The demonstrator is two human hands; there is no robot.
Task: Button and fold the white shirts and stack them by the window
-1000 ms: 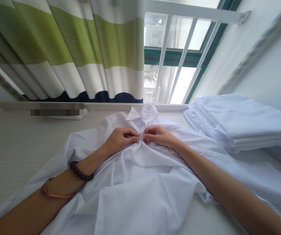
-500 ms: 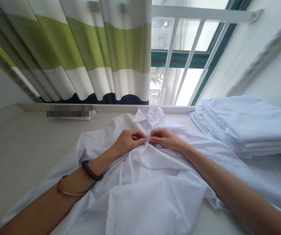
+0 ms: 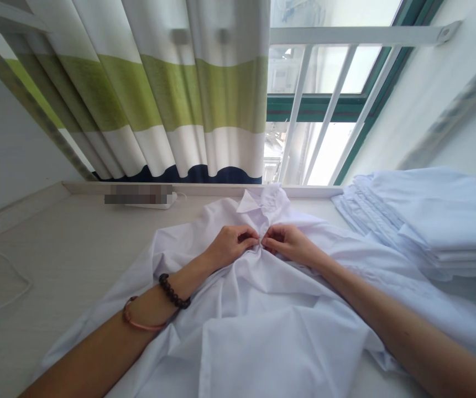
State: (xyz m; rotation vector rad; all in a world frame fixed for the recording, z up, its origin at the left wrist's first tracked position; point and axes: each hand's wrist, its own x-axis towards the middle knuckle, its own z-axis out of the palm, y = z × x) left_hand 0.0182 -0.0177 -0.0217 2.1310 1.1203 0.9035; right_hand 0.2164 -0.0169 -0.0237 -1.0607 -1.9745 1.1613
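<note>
A white collared shirt lies spread and rumpled on a pale table, its collar pointing toward the window. My left hand and my right hand meet at the shirt's front just below the collar. Both pinch the cloth of the two front edges with fingertips almost touching. What lies between the fingertips is too small to name. My left wrist carries a dark bead bracelet and a thin copper bangle.
A stack of folded white garments sits at the right by the wall. A white power strip lies under the striped curtain, and a thin cord trails at the left. Window bars stand behind.
Both hands stay pinched at the same spot on the shirt front. The view has shifted, so everything sits further right and slightly lower in the picture.
</note>
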